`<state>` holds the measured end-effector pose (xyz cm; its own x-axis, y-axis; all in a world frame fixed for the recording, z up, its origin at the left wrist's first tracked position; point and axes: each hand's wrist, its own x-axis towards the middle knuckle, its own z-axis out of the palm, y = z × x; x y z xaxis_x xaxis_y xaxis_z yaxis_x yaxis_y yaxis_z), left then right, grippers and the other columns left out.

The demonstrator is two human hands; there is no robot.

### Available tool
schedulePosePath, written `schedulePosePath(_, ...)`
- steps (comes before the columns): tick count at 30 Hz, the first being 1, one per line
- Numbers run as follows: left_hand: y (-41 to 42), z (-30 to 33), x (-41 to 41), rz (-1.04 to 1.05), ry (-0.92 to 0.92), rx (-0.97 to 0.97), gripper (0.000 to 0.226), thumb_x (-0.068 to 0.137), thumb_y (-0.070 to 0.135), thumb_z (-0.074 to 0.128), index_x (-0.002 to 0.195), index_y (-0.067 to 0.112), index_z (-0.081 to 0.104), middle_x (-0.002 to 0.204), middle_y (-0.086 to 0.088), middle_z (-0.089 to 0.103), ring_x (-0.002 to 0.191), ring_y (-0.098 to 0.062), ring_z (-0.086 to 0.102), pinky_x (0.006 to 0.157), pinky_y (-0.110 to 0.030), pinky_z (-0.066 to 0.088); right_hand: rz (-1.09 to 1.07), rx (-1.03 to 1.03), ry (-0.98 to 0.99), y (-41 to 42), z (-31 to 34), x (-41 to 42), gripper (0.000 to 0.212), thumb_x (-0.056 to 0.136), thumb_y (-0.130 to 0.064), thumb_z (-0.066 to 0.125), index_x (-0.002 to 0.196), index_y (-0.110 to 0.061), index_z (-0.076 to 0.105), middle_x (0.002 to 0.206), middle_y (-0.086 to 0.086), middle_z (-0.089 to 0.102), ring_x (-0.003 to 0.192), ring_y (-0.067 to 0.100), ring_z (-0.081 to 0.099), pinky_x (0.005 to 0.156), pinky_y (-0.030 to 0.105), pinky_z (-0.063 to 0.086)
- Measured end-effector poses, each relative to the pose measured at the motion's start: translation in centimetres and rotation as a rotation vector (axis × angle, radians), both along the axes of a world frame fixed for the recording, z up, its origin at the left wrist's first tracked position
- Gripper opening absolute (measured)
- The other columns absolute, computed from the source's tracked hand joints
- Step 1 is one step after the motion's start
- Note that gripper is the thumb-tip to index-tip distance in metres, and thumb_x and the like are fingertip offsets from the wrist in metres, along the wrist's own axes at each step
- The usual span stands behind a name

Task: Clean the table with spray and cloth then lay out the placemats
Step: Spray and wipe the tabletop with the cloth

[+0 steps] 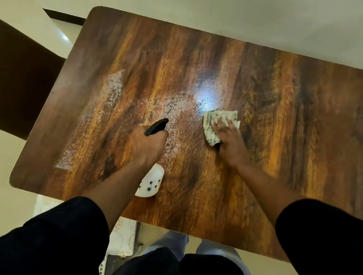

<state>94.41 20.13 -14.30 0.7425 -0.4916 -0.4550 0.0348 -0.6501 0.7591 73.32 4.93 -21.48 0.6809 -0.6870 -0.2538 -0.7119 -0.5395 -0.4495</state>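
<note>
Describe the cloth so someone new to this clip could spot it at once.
Start at the wooden table and find the bright glare near its middle. Just right of it, the right hand presses flat on the cloth, a pale, patterned rag, unlike the white spray bottle in the left hand.

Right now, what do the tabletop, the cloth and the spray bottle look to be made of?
Table: wood-grain top, probably laminate or varnished wood; it is glossy and mirrors a lamp.
Cloth: soft woven fabric, pale with a checked pattern, crumpled under the right hand.
Spray bottle: looks like white matte plastic with small printed marks and a black plastic trigger head, held by the left hand.
</note>
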Motion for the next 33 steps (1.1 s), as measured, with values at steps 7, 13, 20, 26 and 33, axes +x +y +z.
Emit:
schedulePosePath(7,0.8,-0.3,0.5,0.081,0.036,-0.011,0.022,0.076,0.039,0.065,0.097,0.036,0.073,0.067,-0.005,0.052,0.057,-0.019,0.041,0.06,-0.034,0.034,-0.315,-0.004,0.066,-7.1,-0.3,4.6,0.079,0.095,0.003,0.053,0.161,-0.029,0.024,0.17,-0.004,0.014,0.158,0.026,-0.001,0.127,0.048,0.014)
schedulePosePath(13,1.9,-0.3,1.9,0.09,0.063,0.032,0.004,0.072,0.04,0.062,0.076,0.04,0.062,0.064,-0.005,0.057,0.058,-0.024,0.045,0.065,-0.039,0.038,-0.35,-0.035,0.099,-3.8,0.2,9.3,0.074,0.098,-0.008,0.059,0.161,-0.029,0.026,0.17,-0.005,0.011,0.157,0.027,-0.004,0.128,0.046,0.007)
schedulePosePath(20,3.2,-0.7,3.8,0.21,0.099,0.063,0.067,0.059,0.056,0.07,0.109,0.011,0.075,0.089,-0.014,0.076,0.067,-0.026,0.062,0.063,-0.039,0.051,0.091,-0.005,0.023,2.2,0.2,16.2,0.082,0.093,-0.005,0.063,0.16,-0.03,0.024,0.169,-0.006,0.008,0.157,0.027,-0.007,0.128,0.047,0.004)
schedulePosePath(26,3.8,-0.2,4.3,0.229,0.07,0.083,0.076,0.057,0.06,0.067,0.105,0.002,0.076,0.089,-0.015,0.078,0.063,-0.026,0.062,0.058,-0.038,0.05,0.202,-0.008,0.04,1.7,0.0,15.2,0.086,0.092,-0.004,0.061,0.16,-0.036,0.019,0.168,-0.011,0.009,0.157,0.022,-0.005,0.127,0.05,0.017)
schedulePosePath(33,5.1,0.8,2.5,0.23,0.025,0.103,0.036,0.093,0.024,0.077,0.069,0.023,0.049,0.073,-0.011,0.06,0.068,-0.029,0.057,0.064,-0.044,0.046,-0.234,0.002,0.001,0.3,0.1,8.1,0.079,0.094,0.002,0.054,0.159,-0.033,0.026,0.168,-0.007,0.018,0.158,0.021,0.001,0.128,0.049,0.012)
